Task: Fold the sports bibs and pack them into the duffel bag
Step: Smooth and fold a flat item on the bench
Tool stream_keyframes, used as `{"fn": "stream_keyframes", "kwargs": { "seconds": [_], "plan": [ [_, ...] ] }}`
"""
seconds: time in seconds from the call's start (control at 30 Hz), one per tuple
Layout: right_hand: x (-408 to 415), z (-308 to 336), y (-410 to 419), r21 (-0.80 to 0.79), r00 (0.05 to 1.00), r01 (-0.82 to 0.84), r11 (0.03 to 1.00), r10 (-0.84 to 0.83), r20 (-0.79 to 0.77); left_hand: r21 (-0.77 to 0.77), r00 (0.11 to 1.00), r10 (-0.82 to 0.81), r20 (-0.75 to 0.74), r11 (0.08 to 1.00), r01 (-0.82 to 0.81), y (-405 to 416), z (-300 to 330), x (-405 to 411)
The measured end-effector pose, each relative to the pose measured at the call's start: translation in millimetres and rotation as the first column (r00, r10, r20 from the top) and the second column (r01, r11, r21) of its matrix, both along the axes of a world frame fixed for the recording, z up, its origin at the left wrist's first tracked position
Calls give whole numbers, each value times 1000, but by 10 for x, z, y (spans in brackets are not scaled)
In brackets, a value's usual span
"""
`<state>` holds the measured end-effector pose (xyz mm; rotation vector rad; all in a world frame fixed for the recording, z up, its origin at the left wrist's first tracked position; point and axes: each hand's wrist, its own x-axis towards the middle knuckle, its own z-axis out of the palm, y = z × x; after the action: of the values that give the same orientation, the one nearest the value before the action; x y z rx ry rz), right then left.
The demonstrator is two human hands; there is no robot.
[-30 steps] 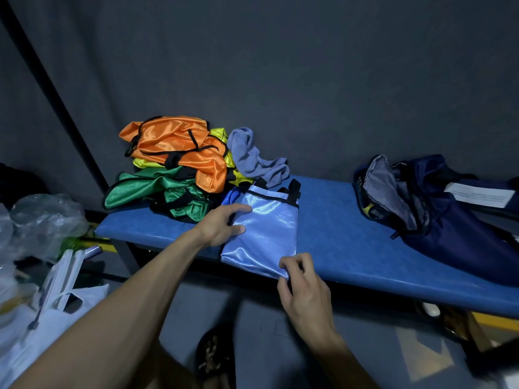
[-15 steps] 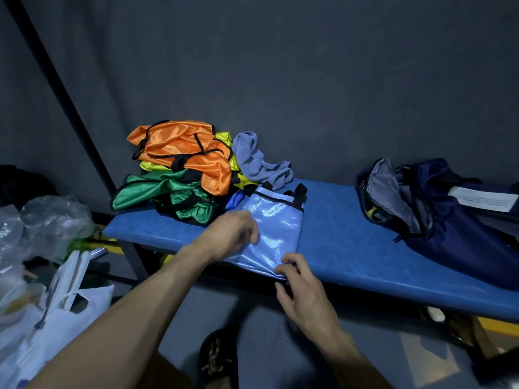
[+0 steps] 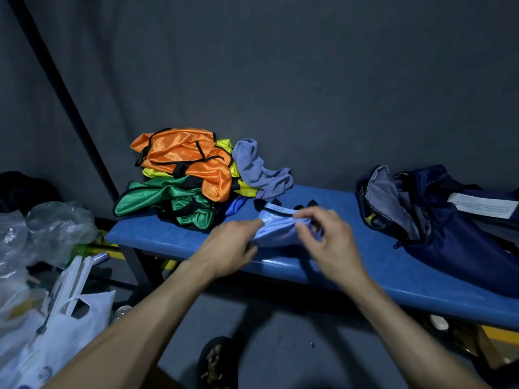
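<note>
A light blue bib (image 3: 276, 224) with black trim lies folded over on the blue bench (image 3: 174, 237). My left hand (image 3: 229, 248) grips its left side. My right hand (image 3: 327, 237) pinches its folded lower edge, raised over the middle of the bib. A heap of bibs sits at the bench's left end: orange (image 3: 191, 161) on top, yellow (image 3: 227, 147) and green (image 3: 168, 200) beneath. The navy duffel bag (image 3: 438, 220) lies open on the bench's right, grey lining showing.
A grey-blue towel (image 3: 257, 169) lies behind the bib against the dark wall. Plastic bags (image 3: 50, 313) crowd the floor at the left. A sandalled foot (image 3: 216, 363) is below the bench. A white paper (image 3: 483, 206) rests on the duffel.
My right hand has lifted the bib's lower edge up and over, folding it shorter. My left hand has shifted from pressing flat on the bib to gripping its left side.
</note>
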<state>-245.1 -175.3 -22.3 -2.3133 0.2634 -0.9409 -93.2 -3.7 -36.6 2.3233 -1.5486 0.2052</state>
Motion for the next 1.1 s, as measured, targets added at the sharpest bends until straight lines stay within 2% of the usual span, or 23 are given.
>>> {"fn": "stream_keyframes", "kwargs": {
  "seconds": [0.07,0.13,0.17,0.23,0.27,0.33,0.4,0.47,0.53,0.63,0.77,0.97,1.1],
  "plan": [
    [-42,309,-142,142,998,-27,989,19,52,-190,998,-16,-67,982,3,-10,215,-54],
    [-68,567,-280,285,982,-88,955,35,187,-399,981,-82,-178,917,4,-66,517,-120],
    [-71,663,-341,360,964,-124,925,26,263,-490,965,-138,-221,872,12,-129,688,-156],
    [-69,764,-441,519,926,-211,828,-1,378,-571,920,-252,-299,820,38,-338,942,-135],
    [-67,775,-478,603,915,-272,750,8,402,-576,889,-293,-351,816,42,-466,1022,-84],
    [-75,661,-538,768,917,-386,510,124,379,-550,800,-329,-502,835,-1,-734,1068,56],
    [-98,433,-560,902,916,-360,238,272,295,-523,701,-321,-637,848,-87,-995,1002,209],
    [-115,124,-571,964,904,-260,60,365,221,-470,605,-257,-754,854,-223,-1219,789,357],
    [-133,-155,-603,988,924,-138,70,369,103,-353,466,-152,-871,854,-382,-1385,447,545],
    [-172,-344,-706,974,951,-14,228,305,-57,-175,343,16,-939,836,-520,-1525,-93,807],
    [-246,-429,-844,961,956,-48,272,290,-35,-70,212,74,-975,796,-601,-1649,-438,983],
    [-211,-526,-890,873,952,-96,477,300,-59,-29,233,143,-962,793,-608,-1760,-462,1019],
    [-176,-497,-885,874,972,-112,473,235,-3,-14,252,174,-952,797,-603,-1769,-470,1017]
  ]
}}
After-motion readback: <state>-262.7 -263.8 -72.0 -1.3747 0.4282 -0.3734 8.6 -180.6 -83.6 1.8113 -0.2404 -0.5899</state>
